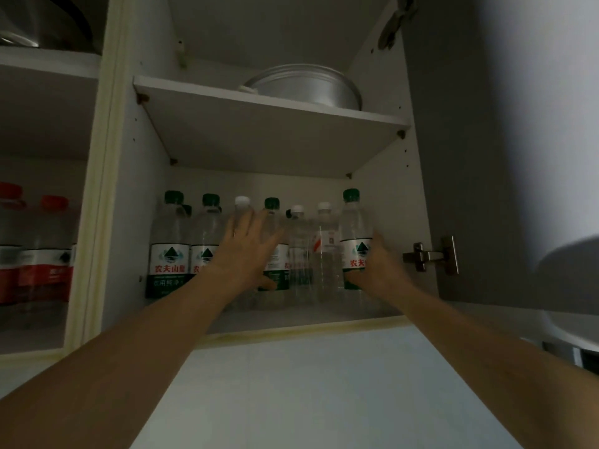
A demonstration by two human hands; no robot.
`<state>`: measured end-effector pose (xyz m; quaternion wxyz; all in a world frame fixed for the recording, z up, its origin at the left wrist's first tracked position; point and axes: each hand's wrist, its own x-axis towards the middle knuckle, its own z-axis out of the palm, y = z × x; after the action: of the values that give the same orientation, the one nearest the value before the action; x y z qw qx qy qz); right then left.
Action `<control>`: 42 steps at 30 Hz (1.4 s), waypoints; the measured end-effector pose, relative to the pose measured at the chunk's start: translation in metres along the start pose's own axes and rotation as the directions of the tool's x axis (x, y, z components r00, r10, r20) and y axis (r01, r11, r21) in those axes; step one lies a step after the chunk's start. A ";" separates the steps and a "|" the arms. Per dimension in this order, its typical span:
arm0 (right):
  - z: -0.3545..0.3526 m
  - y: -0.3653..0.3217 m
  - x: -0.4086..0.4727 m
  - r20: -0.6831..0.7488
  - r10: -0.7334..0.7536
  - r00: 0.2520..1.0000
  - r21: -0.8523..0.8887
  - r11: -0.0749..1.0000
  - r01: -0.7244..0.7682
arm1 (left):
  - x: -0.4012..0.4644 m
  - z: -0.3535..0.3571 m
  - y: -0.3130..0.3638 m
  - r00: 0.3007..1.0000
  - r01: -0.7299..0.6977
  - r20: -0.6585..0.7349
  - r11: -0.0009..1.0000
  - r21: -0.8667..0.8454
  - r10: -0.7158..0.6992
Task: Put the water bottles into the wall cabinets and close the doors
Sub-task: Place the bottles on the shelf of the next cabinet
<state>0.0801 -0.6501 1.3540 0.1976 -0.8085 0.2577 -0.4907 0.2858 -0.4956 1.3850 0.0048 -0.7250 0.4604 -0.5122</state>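
Several clear water bottles with green or white caps stand on the lower shelf of the open wall cabinet (pixel 291 325). My right hand (pixel 376 267) grips a green-capped bottle (pixel 355 228) at the right end of the row, fingers wrapped round its label. My left hand (pixel 249 251) reaches in with fingers spread and straight, lying against a white-capped bottle (pixel 242 205) and a green-capped bottle (pixel 274 254) in the middle. At the left end stands another green-capped bottle (pixel 168 247). The grey cabinet door (pixel 453 157) hangs open on the right.
A metal pot (pixel 308 87) sits on the upper shelf. The neighbouring cabinet on the left holds red-capped bottles (pixel 45 254) and a metal bowl (pixel 39 24) above. A door hinge (pixel 431 256) juts out at the right. Below the cabinets is a pale wall.
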 end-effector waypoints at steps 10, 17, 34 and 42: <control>0.012 0.020 0.032 -0.084 0.097 0.992 -0.159 0.981 -0.109 | -0.007 0.025 -0.003 1.000 0.007 -0.023 1.000 -0.024 -0.008; 0.020 0.030 0.050 -0.048 0.142 0.989 -0.147 0.978 -0.148 | -0.007 0.026 0.000 1.000 0.008 -0.023 0.997 -0.078 -0.010; 0.014 0.016 0.031 -0.002 0.055 0.998 -0.090 0.994 -0.055 | -0.027 -0.004 0.009 0.999 0.035 0.008 0.968 -0.250 -0.034; -0.066 -0.061 -0.072 -0.108 -0.200 0.974 -0.192 0.965 0.177 | -0.073 -0.085 0.022 0.933 0.173 -0.050 0.566 -0.806 -0.357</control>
<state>0.0068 -0.5627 1.3679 0.0588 -0.8112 0.2351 -0.5321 0.2041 -0.4198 1.3605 -0.4407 -0.6552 0.5214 -0.3235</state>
